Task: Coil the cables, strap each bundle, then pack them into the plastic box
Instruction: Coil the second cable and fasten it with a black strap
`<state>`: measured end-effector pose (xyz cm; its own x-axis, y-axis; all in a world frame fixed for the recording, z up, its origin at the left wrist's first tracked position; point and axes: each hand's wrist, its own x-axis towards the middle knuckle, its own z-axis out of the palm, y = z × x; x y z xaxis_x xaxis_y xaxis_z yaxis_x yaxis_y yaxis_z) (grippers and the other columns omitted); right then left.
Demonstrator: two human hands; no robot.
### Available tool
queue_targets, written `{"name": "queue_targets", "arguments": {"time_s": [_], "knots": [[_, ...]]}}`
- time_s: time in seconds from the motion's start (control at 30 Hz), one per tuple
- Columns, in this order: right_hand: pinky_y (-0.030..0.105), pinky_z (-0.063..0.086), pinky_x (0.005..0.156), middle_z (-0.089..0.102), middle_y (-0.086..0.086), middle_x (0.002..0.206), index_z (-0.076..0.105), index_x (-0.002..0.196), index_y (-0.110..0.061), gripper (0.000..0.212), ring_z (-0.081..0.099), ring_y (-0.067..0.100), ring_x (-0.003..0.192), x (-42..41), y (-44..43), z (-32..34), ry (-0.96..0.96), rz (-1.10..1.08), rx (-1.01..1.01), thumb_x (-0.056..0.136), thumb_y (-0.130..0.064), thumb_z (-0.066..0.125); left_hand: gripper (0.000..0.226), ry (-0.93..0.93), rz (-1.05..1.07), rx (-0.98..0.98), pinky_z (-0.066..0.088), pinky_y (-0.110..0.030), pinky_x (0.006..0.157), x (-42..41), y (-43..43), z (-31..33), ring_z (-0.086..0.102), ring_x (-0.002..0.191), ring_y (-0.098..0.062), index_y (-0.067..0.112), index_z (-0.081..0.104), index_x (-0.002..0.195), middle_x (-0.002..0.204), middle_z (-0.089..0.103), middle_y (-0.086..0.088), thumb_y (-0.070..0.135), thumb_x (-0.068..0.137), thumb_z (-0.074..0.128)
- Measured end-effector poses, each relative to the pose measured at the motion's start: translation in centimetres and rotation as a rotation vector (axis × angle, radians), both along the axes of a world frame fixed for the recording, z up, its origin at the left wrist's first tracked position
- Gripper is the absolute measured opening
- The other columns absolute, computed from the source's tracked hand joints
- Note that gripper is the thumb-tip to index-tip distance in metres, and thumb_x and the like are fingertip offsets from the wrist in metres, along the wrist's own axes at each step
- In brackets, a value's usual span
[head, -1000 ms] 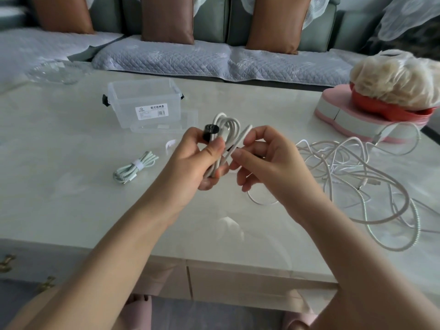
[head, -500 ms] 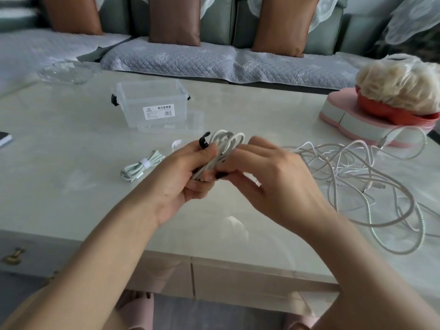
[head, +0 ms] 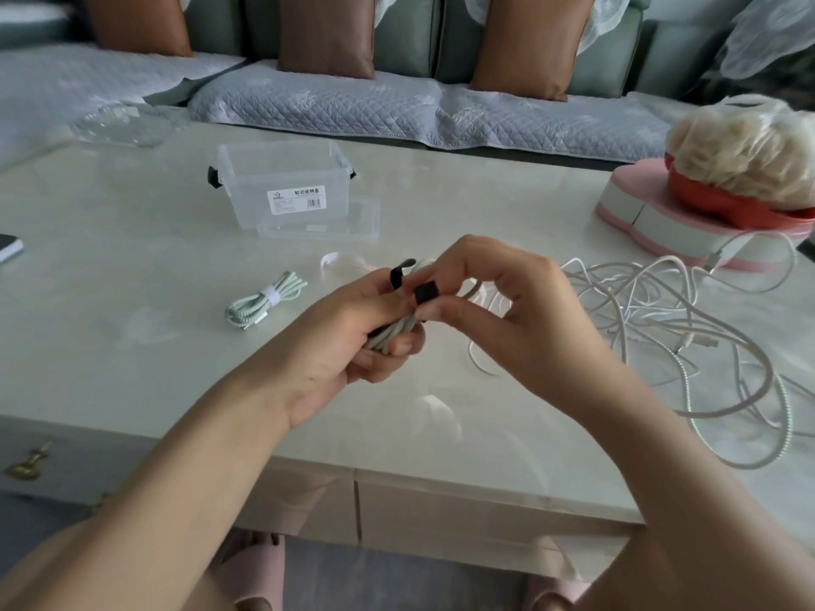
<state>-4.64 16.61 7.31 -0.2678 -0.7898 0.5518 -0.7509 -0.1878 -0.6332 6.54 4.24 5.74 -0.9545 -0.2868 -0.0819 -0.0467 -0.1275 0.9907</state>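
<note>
At frame centre the left hand (head: 348, 328) is curled round a coiled white cable bundle (head: 397, 330) whose long axis runs lower left to upper right, and the right hand (head: 507, 310) pinches a black strap (head: 426, 294) against its top. The strap's free end juts up just left of the pinch, so the wrap probably crosses that axis, with the right hand nearer. The plastic box (head: 286, 183) stands upper left, beyond a strapped green bundle (head: 264, 299); loose cables (head: 661, 328) sprawl at right.
</note>
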Motion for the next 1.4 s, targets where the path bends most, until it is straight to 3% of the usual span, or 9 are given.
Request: {"name": "queue_targets", "arguments": {"time_s": [0.13,0.27,0.43,0.57,0.77,0.9,1.13,1.3,1.4], "knots": [[0.036,0.046,0.084,0.071,0.003,0.093,0.066,0.081,-0.024,0.003,0.060,0.016,0.095,-0.2,0.0,-0.5,-0.048,-0.045,-0.035,0.082,-0.022,0.068,0.015,0.012,-0.047,0.006,0.022,-0.014,0.040,-0.3,0.3,0.2,0.014,0.059,-0.017,0.015,0.051,0.108,0.055,0.043,0.003,0.019,0.096,0.044],[0.036,0.036,0.103,0.067,-0.020,0.108,0.059,0.082,-0.041,0.012,0.048,0.010,0.118,-0.3,-0.7,-1.1,-0.048,-0.144,-0.021,0.085,-0.029,0.060,0.021,0.059,-0.045,0.048,0.017,-0.017,0.044,-0.8,1.1,0.3,0.037,0.045,-0.006,0.016,0.052,0.106,0.056,0.052,0.006,0.009,0.098,0.034],[0.022,0.052,0.071,0.070,0.000,0.100,0.066,0.077,-0.017,0.019,0.066,0.007,0.078,-0.6,-0.4,-0.7,-0.474,-0.023,0.011,0.085,0.000,0.064,0.022,0.044,0.049,-0.134,0.022,-0.018,0.044,-1.4,1.5,-0.1,0.033,0.050,-0.014,0.011,0.053,0.112,0.061,0.054,0.003,0.016,0.101,0.034],[0.021,0.047,0.054,0.066,0.011,0.085,0.064,0.086,-0.005,0.007,0.057,0.012,0.047,-0.8,-0.1,-0.3,-0.462,-0.034,0.054,0.087,0.002,0.061,0.024,0.096,0.091,-0.195,0.023,-0.019,0.043,-2.0,2.1,-0.4,0.035,0.054,-0.018,0.000,0.047,0.115,0.066,0.056,-0.003,0.013,0.102,0.031],[0.023,0.045,0.063,0.061,0.008,0.076,0.063,0.081,-0.021,0.018,0.057,0.007,0.057,-1.0,-0.2,-0.4,-0.435,-0.074,0.041,0.088,-0.004,0.064,0.027,0.176,0.203,-0.219,0.026,-0.014,0.041,-2.7,3.7,0.1,0.044,0.050,-0.008,-0.002,0.052,0.112,0.064,0.048,-0.001,0.004,0.099,0.029],[0.020,0.043,0.050,0.059,0.002,0.064,0.058,0.081,-0.015,0.015,0.054,0.013,0.044,-0.6,-0.3,-0.6,-0.540,-0.088,0.003,0.089,-0.002,0.061,0.025,0.168,0.351,-0.274,0.033,-0.024,0.050,-3.4,4.2,-0.4,0.048,0.052,-0.011,0.004,0.056,0.105,0.070,0.055,-0.004,0.009,0.098,0.033],[0.022,0.031,0.048,0.057,0.000,0.062,0.047,0.082,-0.017,0.020,0.053,0.017,0.054,-0.9,0.1,-0.1,-0.612,-0.045,0.005,0.091,-0.003,0.058,0.011,0.208,0.592,-1.048,0.036,-0.027,0.048,-3.1,3.7,-1.1,0.051,0.058,-0.011,0.028,0.037,0.082,0.060,0.060,0.009,0.031,0.091,0.031],[0.019,0.029,0.038,0.053,0.009,0.075,0.047,0.094,-0.021,0.020,0.047,0.013,0.053,-1.0,0.5,0.0,-0.594,0.023,0.031,0.094,-0.002,0.054,0.008,0.306,0.533,-1.161,0.024,-0.017,0.042,-3.2,2.5,-0.9,0.043,0.048,-0.007,0.026,0.033,0.083,0.052,0.049,0.016,0.031,0.088,0.029],[0.020,0.031,0.037,0.051,0.015,0.076,0.049,0.110,-0.022,0.029,0.048,0.017,0.052,-0.9,0.4,0.0,-0.607,0.071,-0.024,0.093,0.000,0.053,0.007,0.340,0.493,-1.085,0.031,-0.026,0.045,-3.1,2.3,-0.8,0.044,0.047,-0.008,0.032,0.031,0.079,0.057,0.054,0.015,0.034,0.086,0.029]]}}
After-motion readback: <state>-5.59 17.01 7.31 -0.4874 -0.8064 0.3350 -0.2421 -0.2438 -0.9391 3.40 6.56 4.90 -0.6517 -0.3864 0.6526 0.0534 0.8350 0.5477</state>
